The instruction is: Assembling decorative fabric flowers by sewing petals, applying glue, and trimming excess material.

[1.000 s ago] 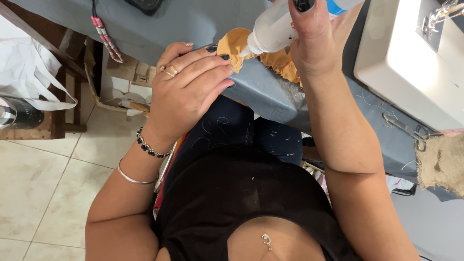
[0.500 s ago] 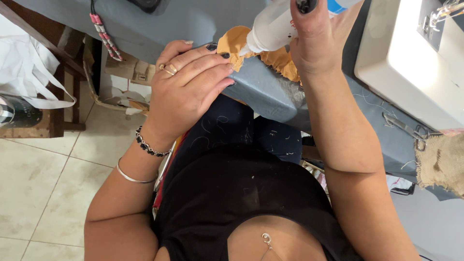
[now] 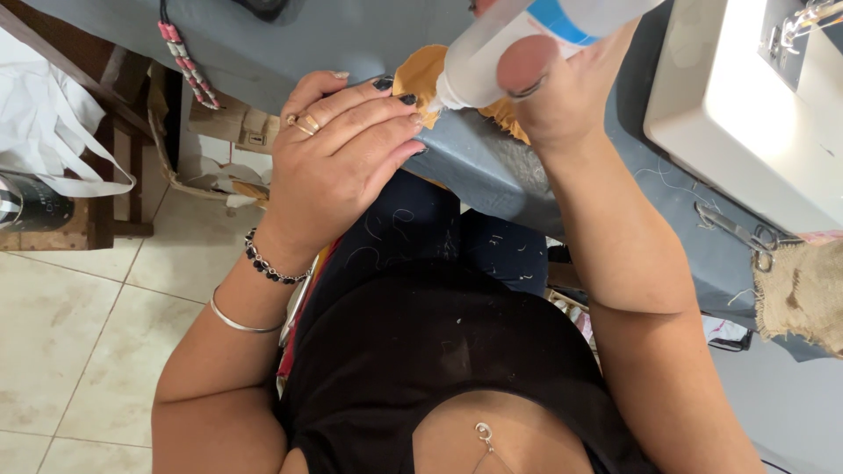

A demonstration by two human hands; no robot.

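Head view: our right hand [image 3: 562,88] clasps a glue bottle [image 3: 518,44], nozzle touching yellow fabric [image 3: 421,75] pinned by our flat, unclenched left hand [image 3: 338,162]; sewing machine [image 3: 738,96] beside.

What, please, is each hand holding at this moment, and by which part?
Right hand grips the white squeeze bottle around its body; left hand presses the mustard fabric piece.

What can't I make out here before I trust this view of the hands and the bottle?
- Head view: the yellow fabric piece is mostly hidden by the left hand and the glue bottle.
- The bottle's top end is cut off by the upper edge; the right hand covers part of it.
- Whether glue is coming out: nozzle tip too small.
- Sewing machine: cut off at the right edge.
- Scissors: partly under burlap.
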